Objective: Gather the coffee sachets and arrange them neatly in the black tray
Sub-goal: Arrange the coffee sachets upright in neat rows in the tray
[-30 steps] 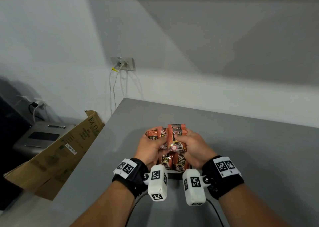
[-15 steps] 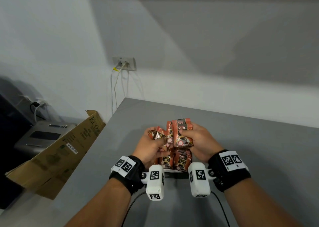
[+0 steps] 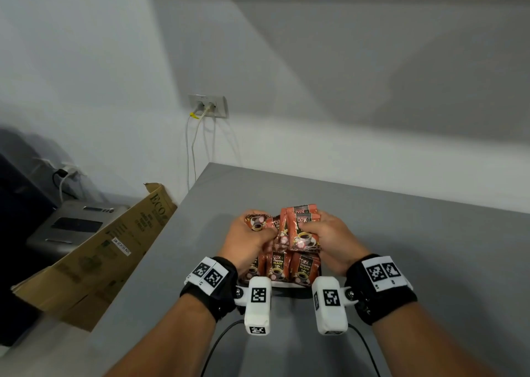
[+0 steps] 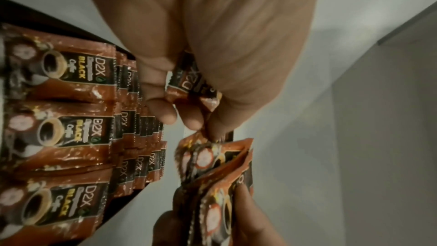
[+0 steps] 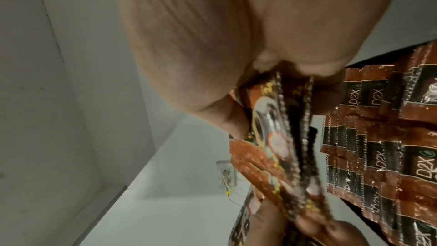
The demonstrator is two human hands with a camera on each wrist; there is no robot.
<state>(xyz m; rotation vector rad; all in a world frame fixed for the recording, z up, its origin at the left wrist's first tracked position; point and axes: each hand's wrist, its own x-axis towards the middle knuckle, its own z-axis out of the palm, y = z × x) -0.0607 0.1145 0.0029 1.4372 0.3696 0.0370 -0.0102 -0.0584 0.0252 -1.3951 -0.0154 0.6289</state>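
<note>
You've got both hands up over the grey bench (image 3: 401,247). Your left hand (image 3: 246,241) pinches a few glossy orange-brown foil coffee sachets (image 3: 259,223), and your right hand (image 3: 329,239) grips another upright bunch (image 3: 302,227), probably squaring them up first. The rest sit in tidy overlapping rows in the black tray (image 4: 47,17) just below.

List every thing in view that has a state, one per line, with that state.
left hand: grips a few loose sachets
right hand: grips a small stack of sachets, upright
held sachets: lifted above the tray, not yet placed
sachets in tray: stand in three neat rows, labels facing the same way
black tray: on the grey table, largely filled
cardboard box: flattened, leaning at the table's left edge
wall socket: cables plugged in
</note>
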